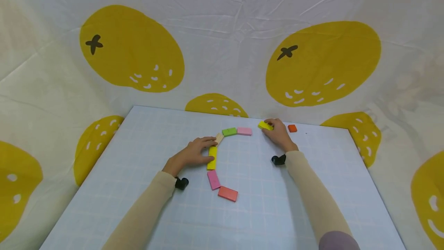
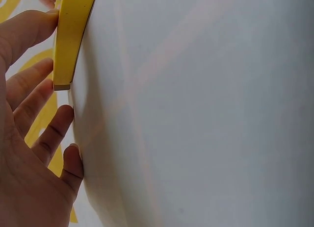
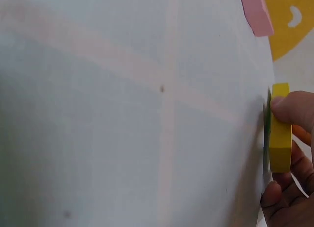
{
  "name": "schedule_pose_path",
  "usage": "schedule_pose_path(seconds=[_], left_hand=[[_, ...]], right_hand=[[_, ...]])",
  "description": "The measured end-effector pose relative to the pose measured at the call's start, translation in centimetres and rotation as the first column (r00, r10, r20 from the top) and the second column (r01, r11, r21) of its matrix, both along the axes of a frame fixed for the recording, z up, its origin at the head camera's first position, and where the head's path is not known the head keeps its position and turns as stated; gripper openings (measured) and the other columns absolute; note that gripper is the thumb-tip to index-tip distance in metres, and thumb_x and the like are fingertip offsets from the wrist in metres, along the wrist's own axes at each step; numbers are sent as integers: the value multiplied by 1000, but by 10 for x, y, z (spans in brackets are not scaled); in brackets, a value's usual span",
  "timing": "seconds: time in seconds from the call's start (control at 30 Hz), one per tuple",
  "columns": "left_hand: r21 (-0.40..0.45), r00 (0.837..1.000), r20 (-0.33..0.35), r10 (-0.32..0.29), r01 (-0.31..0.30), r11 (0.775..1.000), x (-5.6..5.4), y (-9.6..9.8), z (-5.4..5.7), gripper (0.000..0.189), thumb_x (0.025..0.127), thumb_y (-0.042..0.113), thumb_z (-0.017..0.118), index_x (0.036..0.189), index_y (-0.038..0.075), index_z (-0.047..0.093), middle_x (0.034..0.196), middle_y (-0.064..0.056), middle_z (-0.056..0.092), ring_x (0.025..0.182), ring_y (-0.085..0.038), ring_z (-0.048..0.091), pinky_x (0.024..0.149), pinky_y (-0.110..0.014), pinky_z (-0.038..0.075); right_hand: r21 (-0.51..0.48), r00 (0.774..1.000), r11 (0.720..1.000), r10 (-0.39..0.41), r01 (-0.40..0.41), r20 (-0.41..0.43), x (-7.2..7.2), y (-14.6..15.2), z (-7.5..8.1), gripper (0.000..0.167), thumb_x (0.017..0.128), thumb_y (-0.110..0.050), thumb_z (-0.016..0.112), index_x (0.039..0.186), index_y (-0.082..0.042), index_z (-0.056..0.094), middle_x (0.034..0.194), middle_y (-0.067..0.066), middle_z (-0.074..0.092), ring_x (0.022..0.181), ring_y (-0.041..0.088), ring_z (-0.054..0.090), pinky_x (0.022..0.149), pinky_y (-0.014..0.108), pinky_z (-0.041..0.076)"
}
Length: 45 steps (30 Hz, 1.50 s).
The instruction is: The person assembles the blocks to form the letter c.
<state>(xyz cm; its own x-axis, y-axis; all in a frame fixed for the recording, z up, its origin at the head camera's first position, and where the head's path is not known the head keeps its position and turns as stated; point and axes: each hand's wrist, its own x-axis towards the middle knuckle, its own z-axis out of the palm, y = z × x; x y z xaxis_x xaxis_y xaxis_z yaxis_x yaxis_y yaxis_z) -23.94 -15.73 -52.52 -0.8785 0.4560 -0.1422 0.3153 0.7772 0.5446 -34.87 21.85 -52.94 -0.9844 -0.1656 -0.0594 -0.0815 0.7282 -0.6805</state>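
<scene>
Yellow block point(image 1: 262, 125) pinched in right grip point(image 1: 278, 133) needs level handling, clear of pale-pink block point(image 1: 244, 131) leftward; left grip point(image 1: 190, 152) loosely spread

Head view: high, forward and down over tabletop point(image 1: 180, 219). Wrist views: close, low, each beside its own fingers point(image 2: 55, 129). Head, right wrist share pinched yellow block point(image 3: 281, 138).

Pale checked tabletop point(image 1: 260, 219): coloured blocks point(image 1: 212, 164) in curve; orange block point(image 1: 292, 128) apart.
</scene>
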Motion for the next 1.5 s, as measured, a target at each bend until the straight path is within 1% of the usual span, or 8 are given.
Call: schedule_pose_path(seconds=[0.1,0.43,0.6,0.8,0.97,1.17,1.33,1.5], left_hand=[[0,1000,0,-2,2,1000,0,0,0,57,95,39,70,148,25,57,163,4,42,148,-32,38,115,-72,27],[-5,1000,6,7,-7,1000,1,1,2,58,94,38,71,148,24,57,163,3,42,148,-32,37,116,-73,27],[-3,1000,4,5,-5,1000,1,1,2,57,94,39,70,148,25,57,163,3,42,148,-32,37,115,-75,26],[2,1000,-14,3,-3,1000,0,1,1,57,94,38,70,148,24,57,163,2,43,147,-32,39,115,-73,28],[13,1000,-1,3,-3,1000,1,1,2,57,94,39,70,148,24,57,162,2,43,147,-32,38,115,-70,29],[11,1000,5,7,-7,1000,2,1,4,57,94,39,70,148,24,57,162,2,43,148,-32,38,115,-72,29],[6,1000,6,9,-9,1000,2,2,5,57,94,38,70,148,24,57,163,2,42,148,-32,38,114,-74,28],[10,1000,7,10,-10,1000,3,2,6,57,94,38,70,148,24,57,163,2,43,148,-32,38,114,-74,28]], right_hand=[[-20,1000,1000,4,-4,2,4,-1,2,48,99,-27,68,141,-8,58,138,18,52,124,36,50,115,54,43],[-58,998,998,-20,16,-54,22,-19,12,44,99,-26,70,138,-7,60,134,19,54,121,35,50,112,51,46],[-43,998,999,-35,33,-43,35,-23,14,45,98,-25,70,138,-7,60,134,18,54,120,34,50,111,51,46],[-44,999,998,-46,45,-26,52,-24,16,45,98,-25,71,138,-7,60,134,19,54,120,35,50,109,50,48],[-45,999,998,-39,38,-26,71,-25,16,45,96,-24,72,136,-6,62,132,19,57,117,34,52,106,50,49],[-16,997,1000,16,-17,-71,100,-26,12,42,93,-20,74,131,-4,66,127,18,61,112,34,56,101,49,51],[-10,997,998,58,-59,-53,124,-30,12,40,92,-17,75,130,-6,67,124,15,63,108,30,58,99,47,53],[-11,997,998,61,-62,-43,143,-34,12,39,91,-17,77,128,-8,68,122,12,64,106,26,58,98,44,54]])
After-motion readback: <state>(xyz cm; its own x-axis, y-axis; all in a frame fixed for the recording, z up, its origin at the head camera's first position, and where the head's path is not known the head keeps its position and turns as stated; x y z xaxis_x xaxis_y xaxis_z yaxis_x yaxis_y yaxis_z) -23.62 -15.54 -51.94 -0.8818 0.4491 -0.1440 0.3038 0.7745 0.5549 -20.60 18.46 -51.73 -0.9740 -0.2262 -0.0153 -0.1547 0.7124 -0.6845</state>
